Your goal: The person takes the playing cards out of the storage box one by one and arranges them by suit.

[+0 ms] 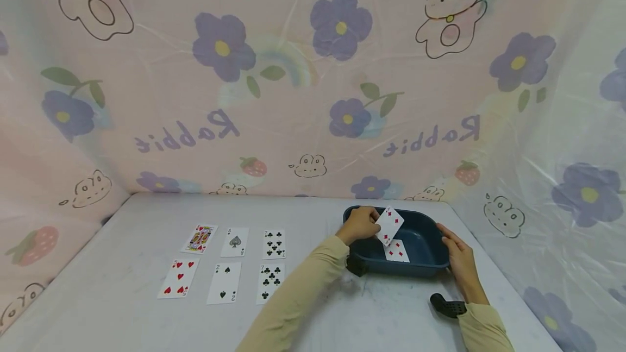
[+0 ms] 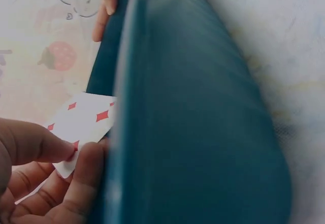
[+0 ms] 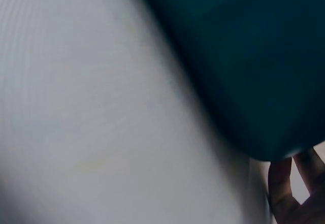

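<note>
My left hand (image 1: 361, 225) is over the left part of a dark blue plastic basin (image 1: 423, 232). Between thumb and fingers it pinches a white playing card (image 1: 391, 222) with red diamonds, tilted above the basin floor. In the left wrist view the thumb lies across the face of this diamond card (image 2: 84, 125), and the basin wall hides one edge of it. A second diamond card (image 1: 397, 252) lies inside the basin, partly behind the held one. At the basin's right end, my right hand (image 1: 462, 259) holds the rim with thumb and fingers.
On the left of the white table (image 1: 122, 265), playing cards lie face up in two rows. The back row has a king (image 1: 199, 239), a spade card (image 1: 235, 242) and a club card (image 1: 274, 244). In front are a heart card (image 1: 178, 278), the two of spades (image 1: 224, 283) and another club card (image 1: 270, 281).
</note>
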Demonstrator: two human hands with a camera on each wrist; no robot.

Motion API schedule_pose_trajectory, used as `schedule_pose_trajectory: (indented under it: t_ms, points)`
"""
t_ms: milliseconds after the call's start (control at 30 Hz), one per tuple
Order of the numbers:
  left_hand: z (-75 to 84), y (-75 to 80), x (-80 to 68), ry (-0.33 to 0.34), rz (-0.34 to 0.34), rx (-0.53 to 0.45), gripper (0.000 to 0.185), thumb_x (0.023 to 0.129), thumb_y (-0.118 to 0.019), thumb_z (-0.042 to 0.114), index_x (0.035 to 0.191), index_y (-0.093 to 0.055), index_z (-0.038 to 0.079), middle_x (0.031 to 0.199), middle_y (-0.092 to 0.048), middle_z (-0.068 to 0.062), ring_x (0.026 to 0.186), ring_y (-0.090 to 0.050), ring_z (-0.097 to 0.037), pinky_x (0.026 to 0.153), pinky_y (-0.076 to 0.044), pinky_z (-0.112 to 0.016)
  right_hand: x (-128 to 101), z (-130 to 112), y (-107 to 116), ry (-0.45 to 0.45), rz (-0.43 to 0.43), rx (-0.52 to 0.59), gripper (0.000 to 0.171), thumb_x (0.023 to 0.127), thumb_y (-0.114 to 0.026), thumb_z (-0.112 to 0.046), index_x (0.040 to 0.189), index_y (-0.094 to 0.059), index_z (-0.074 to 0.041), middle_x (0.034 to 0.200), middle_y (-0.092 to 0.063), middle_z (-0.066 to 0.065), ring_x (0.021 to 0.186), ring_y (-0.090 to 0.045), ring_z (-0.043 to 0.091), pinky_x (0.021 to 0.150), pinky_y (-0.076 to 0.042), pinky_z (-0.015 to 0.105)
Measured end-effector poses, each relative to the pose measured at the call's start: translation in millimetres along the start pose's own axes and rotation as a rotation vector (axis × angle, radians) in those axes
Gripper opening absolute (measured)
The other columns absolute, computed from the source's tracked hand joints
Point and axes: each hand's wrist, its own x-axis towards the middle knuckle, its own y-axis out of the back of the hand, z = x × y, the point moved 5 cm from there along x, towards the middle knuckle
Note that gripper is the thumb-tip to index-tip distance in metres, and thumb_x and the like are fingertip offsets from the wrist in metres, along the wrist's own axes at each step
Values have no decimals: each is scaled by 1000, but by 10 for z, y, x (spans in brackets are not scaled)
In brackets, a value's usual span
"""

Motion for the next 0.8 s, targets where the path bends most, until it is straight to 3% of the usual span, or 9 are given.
schedule_pose_trajectory:
  t_ms: [67, 267, 367, 600, 800]
  points:
    - [6, 19, -9, -2, 2, -43, 10, 83, -65, -5, 92, -64, -1, 70, -64, 0, 65, -69, -25, 54, -50, -21, 1, 2, -1, -5, 1, -1, 46, 107, -32, -24, 148, -36, -3, 153, -29, 14, 142, -23, 20, 99, -26, 8]
    - [-8, 74, -45, 12, 13, -192, 12, 83, -67, -5, 94, -64, -2, 69, -61, -1, 66, -69, -29, 62, -56, -31, 4, 10, 6, -14, -2, -11, 46, 107, -31, -25, 149, -36, -4, 154, -29, 13, 142, -22, 22, 100, -25, 9]
    - [-24, 104, -61, 30, 19, -268, 11, 83, -67, -6, 93, -64, -3, 69, -60, -3, 62, -67, -24, 66, -56, -36, 1, 12, 3, -21, -4, -9, 47, 107, -31, -25, 149, -36, -4, 154, -29, 13, 142, -22, 21, 102, -25, 11]
    - [-37, 178, -104, 73, 53, -504, 12, 84, -62, -12, 95, -60, -6, 74, -57, -7, 60, -62, -15, 65, -56, -33, -1, 13, -1, -36, 13, -4, 46, 107, -33, -25, 148, -37, -4, 154, -30, 13, 141, -24, 20, 105, -24, 17]
    - [-6, 257, -179, 91, 37, -625, 14, 86, -60, -11, 99, -57, -7, 79, -58, -11, 63, -62, -19, 63, -56, -33, 3, 9, -5, -34, 16, 10, 46, 107, -32, -24, 148, -37, -3, 154, -28, 14, 142, -22, 22, 113, -17, 38]
